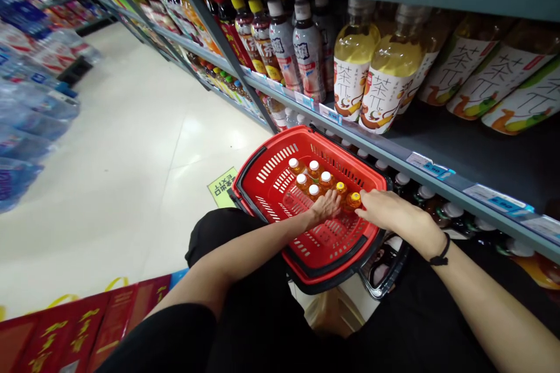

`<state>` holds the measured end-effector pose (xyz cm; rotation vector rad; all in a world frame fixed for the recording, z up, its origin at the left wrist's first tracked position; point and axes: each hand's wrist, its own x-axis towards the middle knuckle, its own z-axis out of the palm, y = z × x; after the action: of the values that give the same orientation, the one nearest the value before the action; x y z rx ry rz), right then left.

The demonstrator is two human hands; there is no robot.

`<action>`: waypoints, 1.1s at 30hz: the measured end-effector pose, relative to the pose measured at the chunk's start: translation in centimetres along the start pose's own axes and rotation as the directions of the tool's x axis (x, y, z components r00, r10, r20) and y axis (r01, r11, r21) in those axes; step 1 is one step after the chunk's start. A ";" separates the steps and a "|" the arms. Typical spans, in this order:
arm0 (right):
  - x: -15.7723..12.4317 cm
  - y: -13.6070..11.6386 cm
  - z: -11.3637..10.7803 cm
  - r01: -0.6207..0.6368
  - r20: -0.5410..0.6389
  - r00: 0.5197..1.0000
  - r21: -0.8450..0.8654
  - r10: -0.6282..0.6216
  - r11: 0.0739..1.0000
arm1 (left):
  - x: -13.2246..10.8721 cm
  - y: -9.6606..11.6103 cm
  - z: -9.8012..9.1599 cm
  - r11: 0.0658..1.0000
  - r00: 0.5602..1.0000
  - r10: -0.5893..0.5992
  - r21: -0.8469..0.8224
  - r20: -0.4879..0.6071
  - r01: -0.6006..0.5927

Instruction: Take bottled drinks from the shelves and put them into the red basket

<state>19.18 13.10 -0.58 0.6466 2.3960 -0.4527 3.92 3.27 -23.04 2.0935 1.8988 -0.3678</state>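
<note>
A red shopping basket with slotted walls stands between my knees. Inside it, several small bottles of amber drink with white caps are grouped upright. Beside them stand two yellow-capped bottles, one farther and one nearer the right wall. My left hand reaches down into the basket, its fingers bent against the farther yellow-capped bottle and partly hiding it. Coming over the right rim, my right hand has thumb and fingers at the nearer one's top.
Shelving runs along the right, its front edge close beside the basket. Large tea bottles and grey-labelled bottles stand on it. Red cartons lie at lower left; wrapped water packs line the far left. A yellow-green floor sticker lies left of the basket.
</note>
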 end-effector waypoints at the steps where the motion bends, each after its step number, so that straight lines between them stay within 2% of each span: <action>1: 0.1 0.0 0.1 0.001 0.004 1.000 -0.001 -0.001 1.000 | 0.0 -0.2 0.1 1.000 1.000 0.029 0.007 0.003 -0.029; 4: 0.1 0.0 0.2 0.004 0.016 1.000 0.006 -0.004 1.000 | 0.3 -0.9 0.4 0.998 0.998 0.055 0.023 0.000 -0.055; 8: 0.2 0.2 0.2 -0.015 0.027 1.000 0.014 0.014 1.000 | 1.1 -1.6 0.9 0.999 1.000 0.002 0.035 -0.014 -0.001; 13: 0.2 0.7 0.5 -0.015 -0.001 1.000 0.022 0.015 1.000 | 1.3 -1.3 1.2 0.998 0.999 -0.052 0.032 -0.009 0.052; 17: 0.2 0.7 0.8 -0.011 -0.015 1.000 0.032 0.011 0.999 | 0.7 -0.8 0.5 0.997 0.997 -0.070 0.019 -0.011 0.071; 21: 0.1 0.5 1.0 -0.023 -0.010 1.000 0.033 0.023 0.999 | 0.1 -0.5 -1.4 0.998 0.998 -0.066 -0.024 -0.016 0.066; 24: -0.2 0.2 1.0 -0.023 -0.019 1.000 0.034 0.024 0.999 | 0.0 -0.7 -4.5 0.996 0.997 -0.062 -0.068 -0.045 0.059; 26: -0.3 0.0 1.0 -0.019 -0.023 1.000 0.034 0.019 0.999 | -0.2 -1.4 -7.8 0.993 0.994 -0.037 -0.112 -0.105 0.025; 28: -0.5 -0.1 1.0 -0.011 -0.027 1.000 0.039 0.012 0.999 | -0.5 -2.4 -12.0 0.986 0.977 -0.017 -0.166 -0.214 -0.019; 31: -0.4 -0.1 1.1 0.001 -0.036 0.999 0.057 0.001 0.998 | -1.4 -3.9 -19.2 0.974 0.901 -0.077 -0.227 -0.427 -0.025; 32: -0.4 -0.1 1.2 0.003 -0.037 0.999 0.064 -0.001 0.998 | -1.6 -4.1 -21.6 0.971 0.865 -0.103 -0.237 -0.492 -0.020; 33: -0.3 -0.1 1.2 0.004 -0.035 0.999 0.071 -0.002 0.997 | -1.8 -4.3 -23.9 0.968 0.810 -0.127 -0.249 -0.572 -0.024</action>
<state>19.86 12.34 -1.32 0.6876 2.4235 -0.5345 -0.65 11.09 -0.39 2.1366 2.1762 0.5571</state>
